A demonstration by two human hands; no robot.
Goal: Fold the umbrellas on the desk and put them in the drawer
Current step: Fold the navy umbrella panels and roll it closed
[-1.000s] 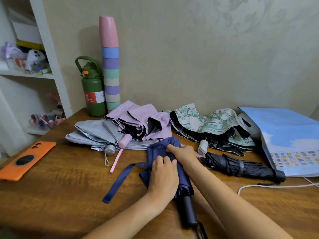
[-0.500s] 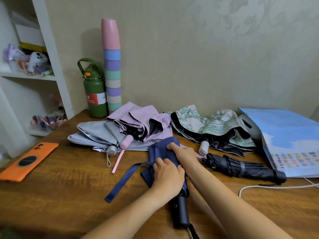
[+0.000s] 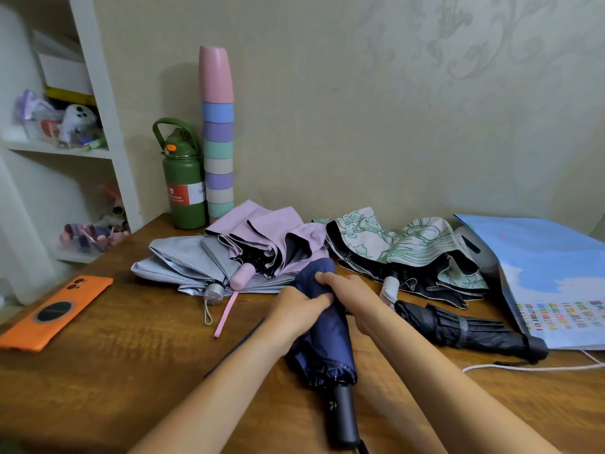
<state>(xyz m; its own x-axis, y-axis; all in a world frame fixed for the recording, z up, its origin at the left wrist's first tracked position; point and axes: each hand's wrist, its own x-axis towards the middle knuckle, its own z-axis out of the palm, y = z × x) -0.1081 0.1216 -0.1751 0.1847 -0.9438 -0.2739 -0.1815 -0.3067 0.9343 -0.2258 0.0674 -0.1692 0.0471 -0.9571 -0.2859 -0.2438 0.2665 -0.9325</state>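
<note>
Two hands, left hand (image 3: pixel 299 308) and right hand (image 3: pixel 352 298), grip the navy fabric umbrella (image 3: pixel 324 339) at six o'clock on the wooden desk (image 3: pixel 114 371); she should probably wind the pleats tightly before strapping.

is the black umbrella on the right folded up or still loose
Folded. The black umbrella lies on the desk as a tight roll, its pleats gathered and a strap wrapped around its middle.
</note>
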